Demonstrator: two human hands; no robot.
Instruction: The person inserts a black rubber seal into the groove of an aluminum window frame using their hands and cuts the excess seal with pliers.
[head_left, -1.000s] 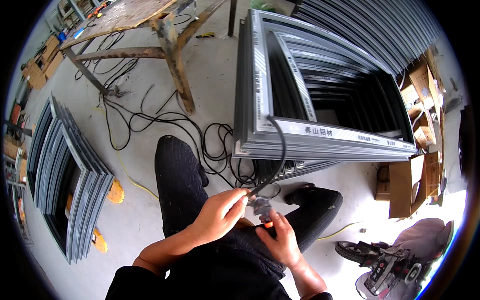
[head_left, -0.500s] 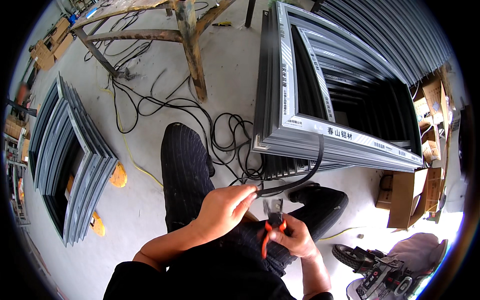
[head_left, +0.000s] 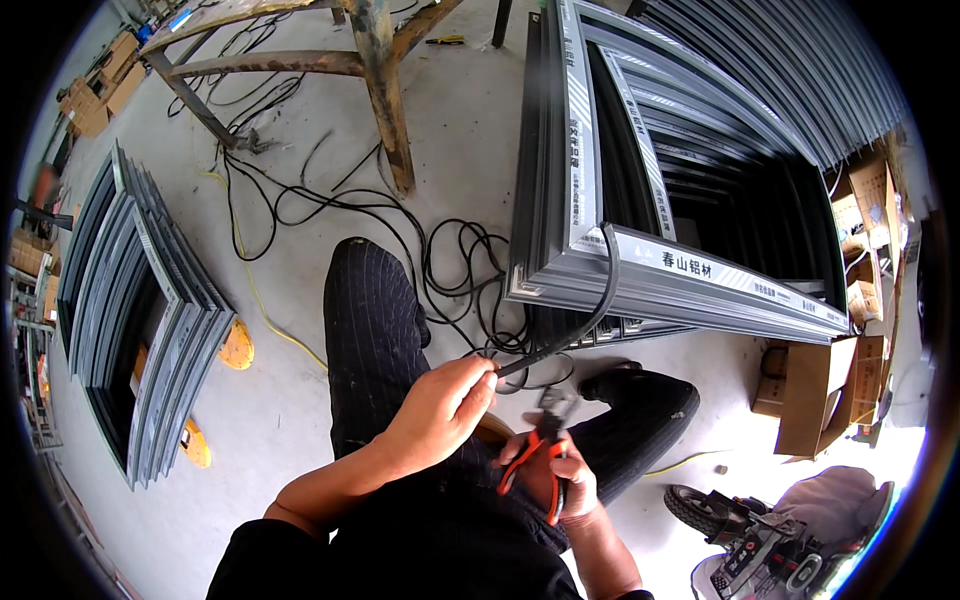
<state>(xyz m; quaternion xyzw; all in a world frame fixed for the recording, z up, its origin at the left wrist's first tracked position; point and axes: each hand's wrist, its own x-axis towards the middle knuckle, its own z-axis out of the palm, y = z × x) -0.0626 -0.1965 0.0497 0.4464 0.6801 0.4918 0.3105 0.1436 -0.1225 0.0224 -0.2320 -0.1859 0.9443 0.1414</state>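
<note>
Between the pinched thumb and fingers of my left hand (head_left: pixel 440 410) is a thick black cable (head_left: pixel 597 312). From there it curves up to the right, its free end standing in front of the front frame's lower corner. Over my lap, my right hand (head_left: pixel 577 487) is closed around pliers (head_left: pixel 546 436) with red-orange and black handles. The handles are spread apart and the metal jaws, slightly blurred, point up, below the cable and apart from it. The fingers behind the handles are partly hidden.
A stack of grey metal frames (head_left: pixel 690 270) stands ahead on the right; more frames (head_left: pixel 180 330) lean at the left. Black cables (head_left: pixel 400 225) lie looped across the floor below a rusty table (head_left: pixel 385 100). Cardboard boxes (head_left: pixel 815 395) and a small two-wheeled vehicle (head_left: pixel 770 545) are at right.
The cable and my left hand have shifted slightly left and up. The pliers in my right hand have tilted, and their handles are spread wider.
</note>
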